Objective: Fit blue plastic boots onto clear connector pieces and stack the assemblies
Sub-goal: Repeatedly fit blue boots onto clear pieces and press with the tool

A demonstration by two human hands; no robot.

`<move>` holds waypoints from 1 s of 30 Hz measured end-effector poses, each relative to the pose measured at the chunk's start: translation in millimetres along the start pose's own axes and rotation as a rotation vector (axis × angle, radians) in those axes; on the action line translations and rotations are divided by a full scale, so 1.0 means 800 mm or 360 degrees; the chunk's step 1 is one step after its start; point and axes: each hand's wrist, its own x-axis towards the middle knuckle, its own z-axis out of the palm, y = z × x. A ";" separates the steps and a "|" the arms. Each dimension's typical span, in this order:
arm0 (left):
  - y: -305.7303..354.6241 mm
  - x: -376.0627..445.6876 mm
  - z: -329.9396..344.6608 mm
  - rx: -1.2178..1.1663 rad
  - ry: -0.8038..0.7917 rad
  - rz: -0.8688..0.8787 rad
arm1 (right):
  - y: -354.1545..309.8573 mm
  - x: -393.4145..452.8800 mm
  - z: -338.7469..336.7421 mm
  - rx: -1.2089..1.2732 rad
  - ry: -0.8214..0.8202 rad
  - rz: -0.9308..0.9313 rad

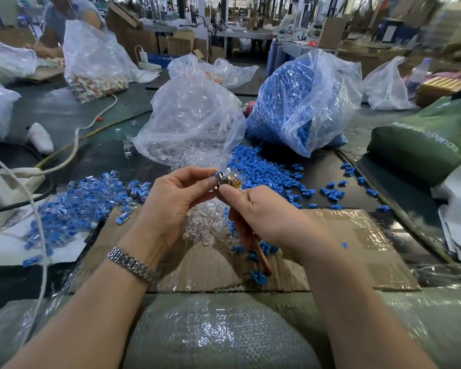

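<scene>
My left hand [171,198] pinches a blue boot [219,173] with a clear connector piece [228,178] at its fingertips. My right hand [264,217] grips a brown-handled tool [262,259] whose tip meets that piece. Under my hands lies a small heap of clear connectors [205,225] on a cardboard sheet [357,249]. Loose blue boots [261,169] are scattered just beyond. A pile of finished blue-and-clear assemblies [83,206] lies to the left.
A clear bag of connectors [189,121] and a bag of blue boots [301,102] stand behind. White cables [72,153] run on the left, a green bag [426,139] sits on the right. Another person [64,20] works at the far left. Bubble wrap [218,331] lies near me.
</scene>
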 end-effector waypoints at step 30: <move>0.009 0.000 -0.012 -0.0307 -0.0290 -0.0325 | 0.041 0.019 -0.037 -0.0860 0.0711 0.0206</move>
